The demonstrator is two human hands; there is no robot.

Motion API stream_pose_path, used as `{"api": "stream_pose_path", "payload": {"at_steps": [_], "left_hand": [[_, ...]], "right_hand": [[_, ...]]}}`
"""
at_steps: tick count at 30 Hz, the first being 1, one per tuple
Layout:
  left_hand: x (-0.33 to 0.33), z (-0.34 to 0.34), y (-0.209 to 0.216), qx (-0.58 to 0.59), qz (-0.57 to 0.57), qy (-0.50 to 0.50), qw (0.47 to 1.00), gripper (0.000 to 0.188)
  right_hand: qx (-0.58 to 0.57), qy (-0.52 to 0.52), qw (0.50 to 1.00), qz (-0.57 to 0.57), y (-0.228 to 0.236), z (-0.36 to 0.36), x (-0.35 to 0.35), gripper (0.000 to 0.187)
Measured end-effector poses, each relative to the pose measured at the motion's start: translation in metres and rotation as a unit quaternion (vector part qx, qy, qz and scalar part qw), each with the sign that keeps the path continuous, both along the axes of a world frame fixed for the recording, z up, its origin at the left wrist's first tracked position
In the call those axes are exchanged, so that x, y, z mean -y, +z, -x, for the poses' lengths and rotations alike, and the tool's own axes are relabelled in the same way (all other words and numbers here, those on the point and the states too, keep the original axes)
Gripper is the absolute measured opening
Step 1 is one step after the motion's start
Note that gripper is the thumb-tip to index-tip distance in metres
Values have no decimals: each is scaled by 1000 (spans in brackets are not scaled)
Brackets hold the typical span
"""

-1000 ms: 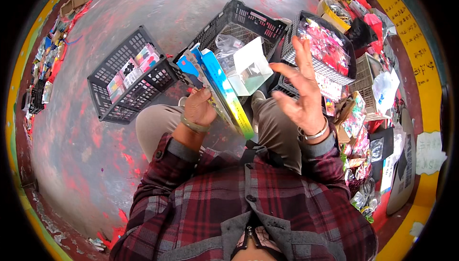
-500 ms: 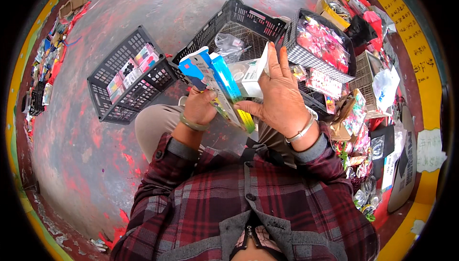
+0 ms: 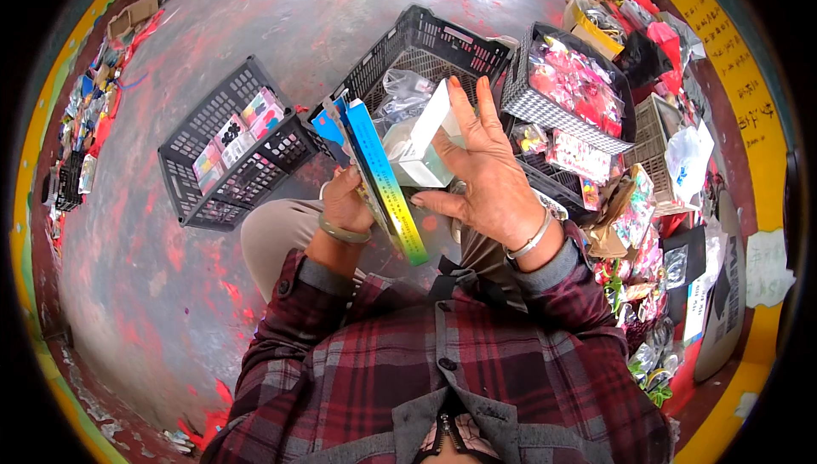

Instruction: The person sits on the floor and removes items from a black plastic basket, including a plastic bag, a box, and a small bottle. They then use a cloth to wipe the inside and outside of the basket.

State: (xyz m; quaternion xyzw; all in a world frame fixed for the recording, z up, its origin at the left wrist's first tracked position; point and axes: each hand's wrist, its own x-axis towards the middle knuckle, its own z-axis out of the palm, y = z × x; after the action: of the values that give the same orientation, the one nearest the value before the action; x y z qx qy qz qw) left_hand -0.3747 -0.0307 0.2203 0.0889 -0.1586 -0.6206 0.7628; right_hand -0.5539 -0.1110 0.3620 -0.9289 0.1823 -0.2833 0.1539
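Note:
My left hand (image 3: 343, 202) is closed on the near left side of a flat, colourful carton (image 3: 374, 176), blue at its far end and shading to yellow and green. The carton stands tilted on edge. Against its right side is a white box with a clear plastic part (image 3: 423, 166), its white flap raised. My right hand (image 3: 481, 170) holds this white box at its right side, with the index finger bent against it and two orange-tipped fingers stretched past the flap. My right thumb points toward the carton. I cannot tell whether the box and carton are joined.
Beyond my hands stands a black crate (image 3: 459, 39) with clear plastic bags (image 3: 404, 90). At left, another black crate (image 3: 183, 158) holds small colourful packs (image 3: 238, 138). A basket of pink packets (image 3: 574, 81) sits at right, beside piled packages (image 3: 638, 226) along the wall.
The white box and my right hand have shifted left and nearer. The colourful carton has turned, showing its narrow side. My right index finger now bends against the white box.

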Motion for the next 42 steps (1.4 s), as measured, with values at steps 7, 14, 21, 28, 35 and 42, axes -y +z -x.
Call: {"api": "stream_pose_path", "payload": {"at_steps": [7,14,21,28,35,42], "left_hand": [[-1,9,26,16,10,-48,999,58],[1,9,16,-48,5,-11,999,54],[-2,2,18,-26,1,-84,996,60],[-3,6,15,-28,-2,-70,997,60],[-4,0,15,-30,-2,-81,996,59],[-7,0,18,-18,-10,-107,994,53]], "right_hand": [[68,27,997,6,3,-6,-5,57],[40,58,997,33,18,-6,-6,56],[14,12,999,35,14,-5,-16,55],[8,11,999,40,6,-3,-14,43],[9,-76,996,56,22,12,-14,31],[38,-31,998,30,26,13,-13,25]]}}
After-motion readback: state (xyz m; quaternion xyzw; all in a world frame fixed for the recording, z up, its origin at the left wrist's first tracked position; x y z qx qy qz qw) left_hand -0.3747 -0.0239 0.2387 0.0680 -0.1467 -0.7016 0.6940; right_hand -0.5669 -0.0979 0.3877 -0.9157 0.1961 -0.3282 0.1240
